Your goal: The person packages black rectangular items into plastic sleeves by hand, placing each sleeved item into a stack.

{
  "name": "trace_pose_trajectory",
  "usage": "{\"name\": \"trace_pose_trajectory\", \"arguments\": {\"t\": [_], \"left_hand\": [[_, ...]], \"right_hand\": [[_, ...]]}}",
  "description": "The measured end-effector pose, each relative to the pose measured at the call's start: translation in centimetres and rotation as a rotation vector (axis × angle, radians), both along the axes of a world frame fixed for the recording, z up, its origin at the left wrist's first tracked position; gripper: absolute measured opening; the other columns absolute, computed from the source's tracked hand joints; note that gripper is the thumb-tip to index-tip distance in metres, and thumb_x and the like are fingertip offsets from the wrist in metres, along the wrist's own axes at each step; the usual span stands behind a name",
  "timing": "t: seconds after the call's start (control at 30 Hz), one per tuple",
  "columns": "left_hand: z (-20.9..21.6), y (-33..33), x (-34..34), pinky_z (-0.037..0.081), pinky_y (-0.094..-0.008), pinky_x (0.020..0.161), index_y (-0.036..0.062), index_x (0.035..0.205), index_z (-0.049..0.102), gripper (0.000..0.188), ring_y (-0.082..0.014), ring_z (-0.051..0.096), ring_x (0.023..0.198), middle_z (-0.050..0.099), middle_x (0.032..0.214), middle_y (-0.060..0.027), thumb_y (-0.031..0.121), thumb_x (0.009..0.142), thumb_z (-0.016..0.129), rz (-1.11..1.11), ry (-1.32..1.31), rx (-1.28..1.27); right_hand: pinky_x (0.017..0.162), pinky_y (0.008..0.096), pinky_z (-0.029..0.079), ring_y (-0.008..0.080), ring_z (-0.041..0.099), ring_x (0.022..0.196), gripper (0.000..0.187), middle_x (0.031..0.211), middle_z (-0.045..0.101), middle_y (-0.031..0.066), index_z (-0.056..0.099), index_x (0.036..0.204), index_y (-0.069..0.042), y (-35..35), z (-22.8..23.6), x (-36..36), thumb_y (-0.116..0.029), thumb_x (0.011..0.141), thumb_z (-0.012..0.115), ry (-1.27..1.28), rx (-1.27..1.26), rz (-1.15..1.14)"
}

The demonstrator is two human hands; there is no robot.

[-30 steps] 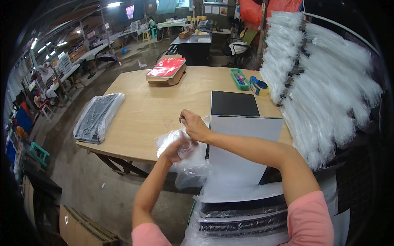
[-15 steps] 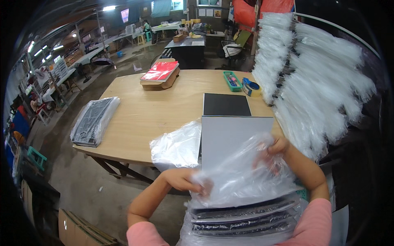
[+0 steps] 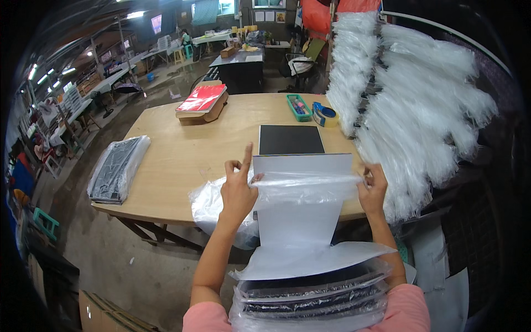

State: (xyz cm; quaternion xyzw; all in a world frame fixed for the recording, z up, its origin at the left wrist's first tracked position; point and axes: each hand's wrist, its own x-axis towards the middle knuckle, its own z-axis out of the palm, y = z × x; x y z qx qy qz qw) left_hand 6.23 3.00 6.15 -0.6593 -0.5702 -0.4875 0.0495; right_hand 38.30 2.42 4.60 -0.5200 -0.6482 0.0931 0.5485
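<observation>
A clear plastic bag (image 3: 310, 188) is stretched crosswise between my two hands, over a flat white-grey board (image 3: 298, 224). My left hand (image 3: 238, 188) pinches its left end, index finger pointing up. On the other end, my right hand (image 3: 374, 189) grips with thumb and fingers. The board's far end reaches over the table's near edge, and a black board (image 3: 290, 139) lies just beyond it. Close to my body is a stack of dark, plastic-wrapped pieces (image 3: 315, 296) with a white sheet (image 3: 310, 264) on top. Crumpled clear plastic (image 3: 213, 202) lies by my left hand.
The wooden table (image 3: 182, 160) holds a wrapped dark bundle (image 3: 119, 169), a red-topped pile (image 3: 202, 99), a green basket (image 3: 299, 108) and tape rolls (image 3: 324, 115). Hanging plastic bags (image 3: 420, 116) crowd the right side. Cardboard (image 3: 110, 312) stands at lower left.
Both hands have moved away from my body and farther apart. The plastic, loosely bunched before, is now pulled into a taut band across the board. The view has shifted slightly.
</observation>
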Motion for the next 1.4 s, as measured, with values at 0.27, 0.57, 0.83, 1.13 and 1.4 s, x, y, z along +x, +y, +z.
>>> {"name": "trace_pose_trajectory", "arguments": {"t": [0.27,0.57,0.83,1.13,1.4], "left_hand": [[1.2,-4.5,-1.2,0.041,-0.0286,0.049,0.0146,0.105,0.070,0.040,-0.0167,0.053,0.060,0.047,0.095,-0.0062,0.004,0.067,0.071,-0.204,0.172,0.019],[-1.9,-1.6,-4.6,0.040,-0.0187,0.051,0.0047,0.096,0.065,0.019,-0.0049,0.051,0.058,0.061,0.080,0.0002,0.021,0.086,0.066,-0.918,-1.034,-1.364],[-20.6,-2.3,-7.0,0.039,-0.0197,0.045,0.0047,0.091,0.059,0.015,-0.0060,0.045,0.054,0.052,0.068,0.0010,0.020,0.092,0.058,-0.817,-1.358,-1.684],[-25.2,-6.9,-6.0,0.051,-0.0298,0.066,0.0023,0.096,0.067,0.024,-0.0160,0.065,0.077,0.067,0.081,-0.0116,0.024,0.092,0.056,-0.660,-0.534,-1.319],[-12.5,-4.7,-11.4,0.048,-0.0298,0.058,-0.0003,0.093,0.064,0.017,-0.0175,0.061,0.068,0.060,0.072,-0.0113,0.015,0.085,0.062,0.028,-0.301,-0.335]], "right_hand": [[0.056,0.0263,0.042,0.0200,0.056,0.071,0.045,0.096,0.052,0.0129,0.069,0.106,-0.008,-1.0,2.1,0.6,0.005,0.065,0.055,-0.295,0.345,-0.032],[0.067,0.0284,0.052,0.0186,0.064,0.073,0.023,0.086,0.067,0.0126,0.065,0.096,0.002,-5.5,3.4,3.6,-0.014,0.079,0.065,0.875,-0.830,0.601],[0.076,0.0305,0.046,0.0199,0.059,0.084,0.020,0.097,0.063,0.0122,0.068,0.088,0.003,-6.7,-13.9,7.7,-0.014,0.078,0.069,0.778,-0.830,0.748],[0.058,0.0248,0.045,0.0105,0.057,0.060,0.017,0.068,0.063,0.0046,0.070,0.079,0.000,-7.7,-26.1,8.3,-0.017,0.075,0.073,0.470,-1.093,0.337],[0.062,0.0335,0.048,0.0192,0.060,0.065,0.035,0.069,0.064,0.0115,0.065,0.074,-0.001,-5.1,-15.5,10.3,-0.033,0.070,0.079,-0.449,-0.835,0.212]]}}
